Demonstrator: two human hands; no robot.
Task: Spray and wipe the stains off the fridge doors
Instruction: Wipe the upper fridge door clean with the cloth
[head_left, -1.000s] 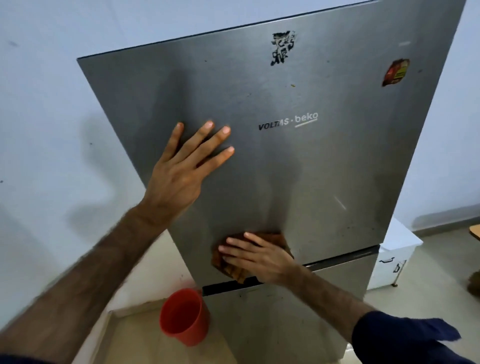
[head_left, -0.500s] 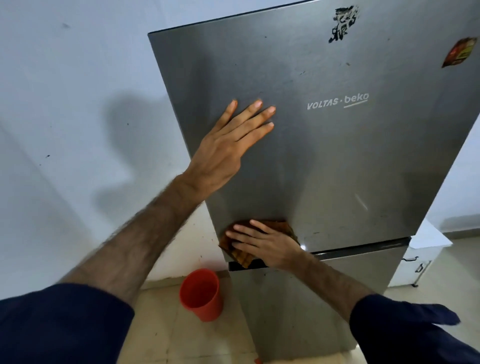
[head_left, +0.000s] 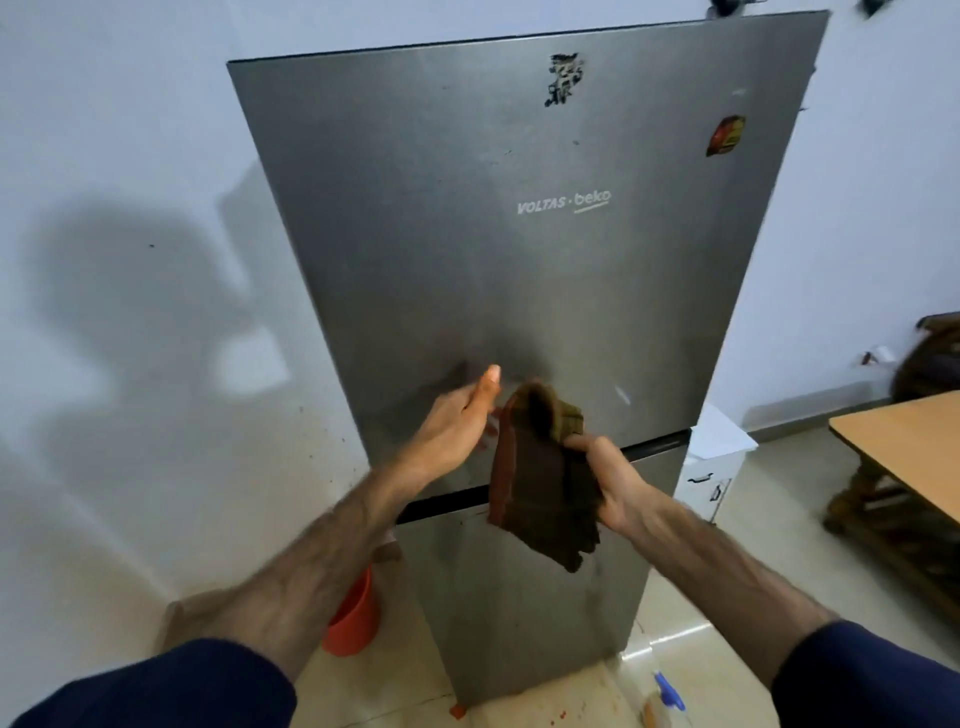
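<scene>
Two hands | right hand clutches cloth | left hand open, seemingly off fridge door

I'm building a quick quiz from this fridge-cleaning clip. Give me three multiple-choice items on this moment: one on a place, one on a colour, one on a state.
1. Where is the spray bottle?
A. In the left hand
B. On the floor at the foot of the fridge
C. On the wooden table

2. What colour is the bucket beside the fridge?
A. Orange-red
B. Blue
C. White

3. What state is the cloth in?
A. Pressed flat on the upper door
B. Lying on the floor
C. Hanging from the right hand, off the door

Answers:
1 B: the bottle, with its blue top, stands on the tiles at the bottom right, and the open left hand holds nothing.
2 A: its orange-red side shows behind the left forearm.
3 C: the right hand grips the cloth's edge and it dangles in front of the door gap.
</scene>
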